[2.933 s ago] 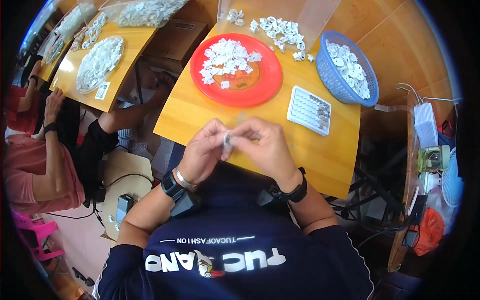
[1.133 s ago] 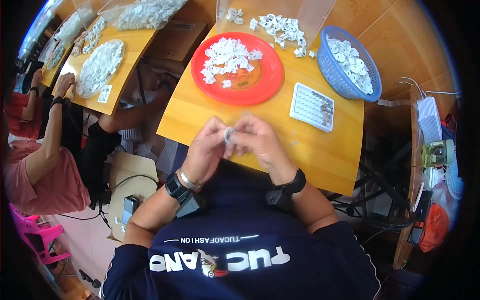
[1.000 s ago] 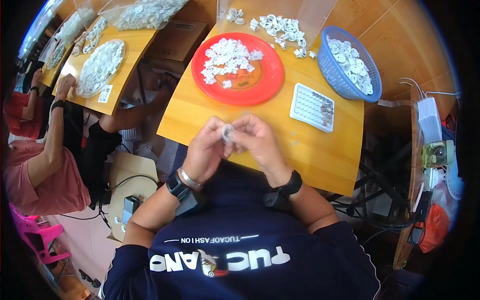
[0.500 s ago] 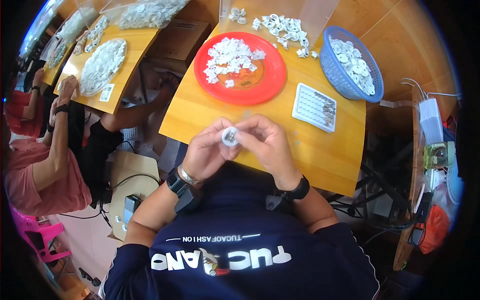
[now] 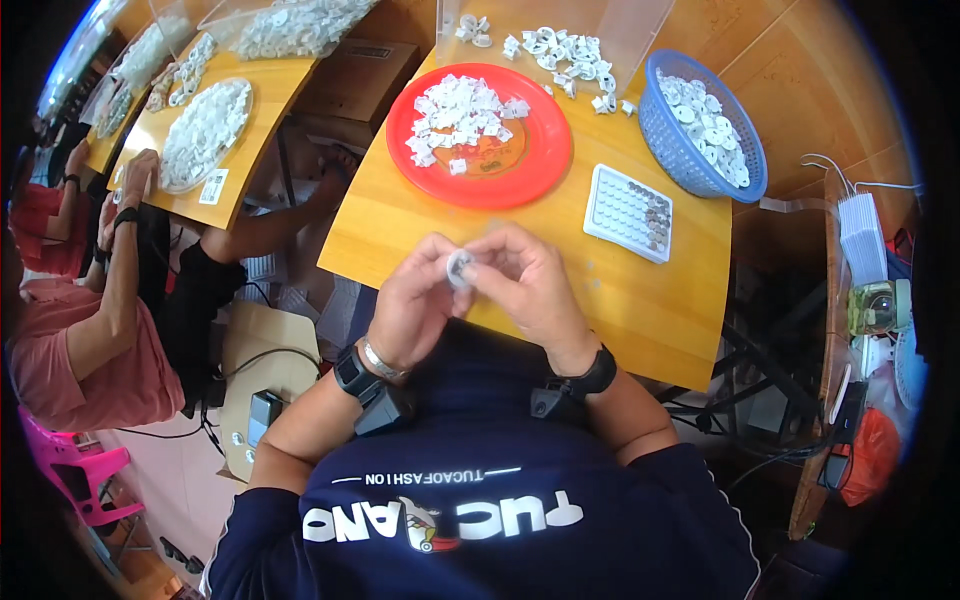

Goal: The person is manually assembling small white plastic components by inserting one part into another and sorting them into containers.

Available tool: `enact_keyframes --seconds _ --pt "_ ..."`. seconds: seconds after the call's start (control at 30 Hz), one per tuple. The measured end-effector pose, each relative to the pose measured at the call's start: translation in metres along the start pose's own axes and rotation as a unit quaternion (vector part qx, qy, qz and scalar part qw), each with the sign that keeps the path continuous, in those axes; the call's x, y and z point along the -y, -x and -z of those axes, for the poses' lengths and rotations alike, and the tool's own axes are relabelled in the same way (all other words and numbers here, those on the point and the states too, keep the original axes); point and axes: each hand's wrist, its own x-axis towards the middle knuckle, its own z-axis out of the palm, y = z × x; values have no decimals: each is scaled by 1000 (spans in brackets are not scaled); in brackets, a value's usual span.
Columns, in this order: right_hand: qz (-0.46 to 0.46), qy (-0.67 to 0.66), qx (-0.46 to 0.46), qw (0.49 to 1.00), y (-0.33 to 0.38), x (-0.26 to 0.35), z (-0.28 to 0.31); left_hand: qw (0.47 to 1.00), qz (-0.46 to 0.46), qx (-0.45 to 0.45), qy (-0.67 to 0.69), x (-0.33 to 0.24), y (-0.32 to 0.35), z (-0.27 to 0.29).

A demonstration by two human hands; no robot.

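Note:
Above the table's near edge, my left hand [image 5: 412, 300] pinches a small round white plastic part [image 5: 459, 268] with a dark centre. My right hand [image 5: 535, 290] closes on the same part from the other side, its thumb pressed near the middle. Whatever else the right fingers may hold is hidden. Beyond my hands lies a red plate [image 5: 545, 175] bearing a heap of small white plastic pieces [image 5: 465, 115]. To its right is a white tray [image 5: 610, 215] with rows of pockets; small dark metal pieces [image 5: 655, 220] fill its right side.
A blue basket [image 5: 660, 150] of round white parts stands at the table's right. Loose white parts [image 5: 570, 60] lie by a clear bin [image 5: 600, 20] at the back. On the left, another person [image 5: 110, 330] works at a second table [image 5: 225, 205] with a heap of white parts.
The round white part has tilted and turned slightly between my fingers. Both hands stay in nearly the same place. The other person's hand has shifted a little.

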Motion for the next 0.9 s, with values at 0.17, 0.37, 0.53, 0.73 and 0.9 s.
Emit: enact_keyframes --seconds 0.17,0.37,0.53,0.73,0.9 --pt "72 68 -28 995 -1 -5 -5 999 3 -49 2 3 -2 3" --pt "71 43 -38 996 -3 -4 -10 999 3 -35 28 9 -5 7" --pt "52 54 -50 996 -5 -5 -10 998 -8 -67 15 12 -8 6" --pt "44 68 -65 995 -7 -6 -14 993 -8 -120 13 12 -9 -3" --pt "-18 -55 -41 997 -7 -4 -6 997 -4 -72 12 10 -10 1"
